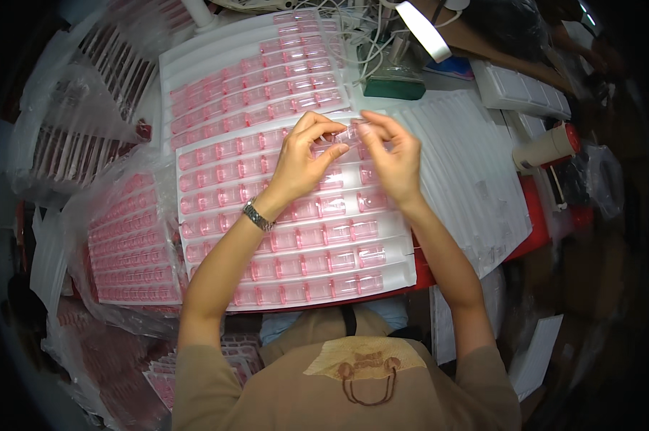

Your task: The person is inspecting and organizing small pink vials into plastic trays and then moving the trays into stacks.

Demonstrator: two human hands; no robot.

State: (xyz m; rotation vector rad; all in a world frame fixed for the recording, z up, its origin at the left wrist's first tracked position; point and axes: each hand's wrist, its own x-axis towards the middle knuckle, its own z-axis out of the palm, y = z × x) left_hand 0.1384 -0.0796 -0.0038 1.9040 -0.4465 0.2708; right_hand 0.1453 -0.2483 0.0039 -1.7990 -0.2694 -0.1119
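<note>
Between my two hands, above the far part of the near white tray (403, 274), is a small clear plastic piece (349, 135) with a pinkish tint. The thumb and fingers of my left hand (304, 156) pinch it from the left. My right hand (392, 152) holds its other side with thumb and fingertips, partly hiding it. Below them, the tray carries slanting rows of clear pink plastic pieces (311, 237). Some slots near its right side show bare white. A second white tray (195, 61) with similar pink pieces lies beyond, its far left slots bare.
At right lies a stack of translucent ribbed trays (457, 172). Behind are a green box (394, 87), white cables and a white lamp (423, 32). A cream bottle (547, 147) with a red cap stands far right. Plastic-wrapped trays of pink pieces (130, 237) sit at left.
</note>
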